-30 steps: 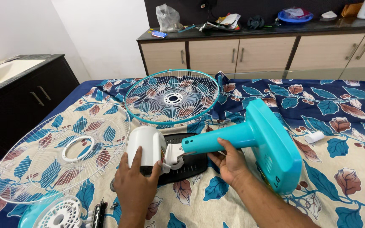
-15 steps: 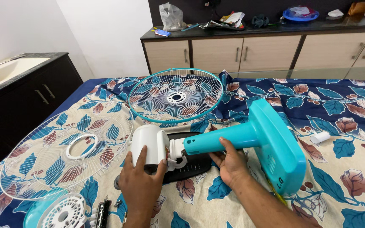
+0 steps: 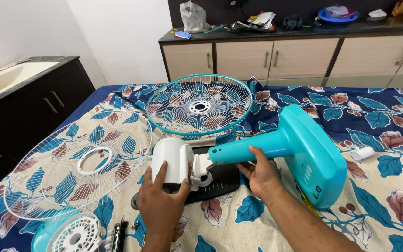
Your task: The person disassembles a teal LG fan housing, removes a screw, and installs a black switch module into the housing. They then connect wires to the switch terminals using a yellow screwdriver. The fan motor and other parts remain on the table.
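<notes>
A dismantled table fan lies on a bed with a floral sheet (image 3: pixel 378 121). My left hand (image 3: pixel 162 200) grips the white motor housing (image 3: pixel 171 158). My right hand (image 3: pixel 260 172) holds the turquoise stand neck (image 3: pixel 253 150), which widens into the turquoise base (image 3: pixel 316 154) tipped on its side. A white joint piece (image 3: pixel 202 167) links housing and neck. Under them lies a black panel (image 3: pixel 220 179).
A white wire guard (image 3: pixel 78 161) lies at the left, a turquoise-rimmed guard (image 3: pixel 199 105) behind. A round white and turquoise part (image 3: pixel 71 233) sits near the front edge beside small dark tools (image 3: pixel 120 231). A white cylinder (image 3: pixel 362 153) lies right. A cluttered cabinet (image 3: pixel 304 51) stands behind, a sink counter (image 3: pixel 5 79) left.
The view has shifted slightly and my left hand has slid up over the white motor housing. The fan body stays in both hands in nearly the same place.
</notes>
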